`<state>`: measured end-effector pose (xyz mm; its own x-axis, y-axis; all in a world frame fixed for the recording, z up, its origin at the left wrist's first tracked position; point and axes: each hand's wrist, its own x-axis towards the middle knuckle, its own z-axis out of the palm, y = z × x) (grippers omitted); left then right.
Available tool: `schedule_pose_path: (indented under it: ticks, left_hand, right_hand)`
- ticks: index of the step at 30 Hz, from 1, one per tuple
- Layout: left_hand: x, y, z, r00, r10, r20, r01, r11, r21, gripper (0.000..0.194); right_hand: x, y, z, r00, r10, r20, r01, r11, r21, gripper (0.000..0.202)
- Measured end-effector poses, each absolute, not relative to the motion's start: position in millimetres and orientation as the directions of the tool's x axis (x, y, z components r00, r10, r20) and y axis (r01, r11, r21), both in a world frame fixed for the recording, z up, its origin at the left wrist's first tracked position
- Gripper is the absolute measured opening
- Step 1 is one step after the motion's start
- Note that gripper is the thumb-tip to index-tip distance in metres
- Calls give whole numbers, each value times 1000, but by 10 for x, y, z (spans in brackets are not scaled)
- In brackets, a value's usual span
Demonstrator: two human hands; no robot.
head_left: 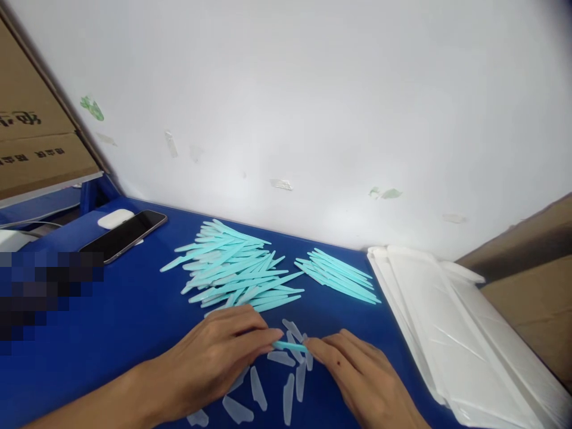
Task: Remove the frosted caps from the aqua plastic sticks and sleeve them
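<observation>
Head camera: I have both hands low in the frame, at the centre, with one slim turquoise stick bridging the space between them. The left hand comes in from the lower left and pinches the stick's left end between thumb and fingers. From the lower right, the right hand meets the other end with its fingertips; its thumb is hidden from me, so I cannot tell whether it grips. The hands stand apart, joined only by the stick.

Around and below them, toward the bottom centre, I see translucent pieces scattered over the blue tabletop, some overlapping under the held stick. Just above the left hand, mid-frame, a large heap of turquoise sticks lies crisscrossed. Just right of it, a smaller bundle lies more neatly, the sticks roughly parallel.

At left I have a dark-screened phone with a small white case beside it, and a printed cardboard box at the upper left. White plastic bags lie stacked at the lower right, near more cardboard at the edge. Behind everything rises a white wall, dotted with tape scraps.
</observation>
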<state>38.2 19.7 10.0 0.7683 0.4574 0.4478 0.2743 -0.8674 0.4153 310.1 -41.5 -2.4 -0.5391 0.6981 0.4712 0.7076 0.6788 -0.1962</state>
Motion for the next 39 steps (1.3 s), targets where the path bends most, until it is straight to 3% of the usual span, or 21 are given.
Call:
schedule_pose_path:
  ticks: [5, 8, 12, 16, 22, 27, 30, 35, 39]
  left_hand:
    - [288, 340, 171, 710, 477, 518, 392, -879, 272, 31]
    - [191, 510, 184, 636, 479, 605, 498, -854, 153, 32]
    - [117, 661, 127, 638, 507, 579, 616, -787, 9, 22]
    - [130, 659, 63, 665, 578, 473, 666, -746, -25, 21]
    - [161, 566, 168, 692, 603, 397, 629, -773, 78, 25]
    - [102, 423, 489, 804, 592, 64, 543, -773, 327, 21]
    - [33, 365, 570, 801, 598, -27, 555, -724, 410, 23]
    - [-6, 372, 500, 821, 564, -91, 526, -685, 503, 23]
    - [59, 338, 566, 802, 584, -123, 564, -674, 477, 14]
  right_hand:
    - [3180, -267, -27, -305, 753, 583, 854, 487, -182, 33]
    - [3322, -152, -92, -168, 832, 528, 949, 282, -143, 42]
    - [3494, -70, -219, -185, 869, 459, 975, 219, -22, 51]
    - [3564, -54, -250, -212, 871, 444, 973, 229, 16, 43]
    - [3611, -45, -214, -216, 860, 463, 971, 241, 7, 35]
    - [3634, -57, -249, -193, 875, 443, 975, 221, -12, 37]
    - [3623, -57, -242, -186, 886, 425, 976, 215, -22, 38]
    - [3619, -69, -238, -170, 896, 411, 980, 198, -26, 39]
    - [3797, -86, -368, -205, 880, 428, 968, 247, -45, 42]
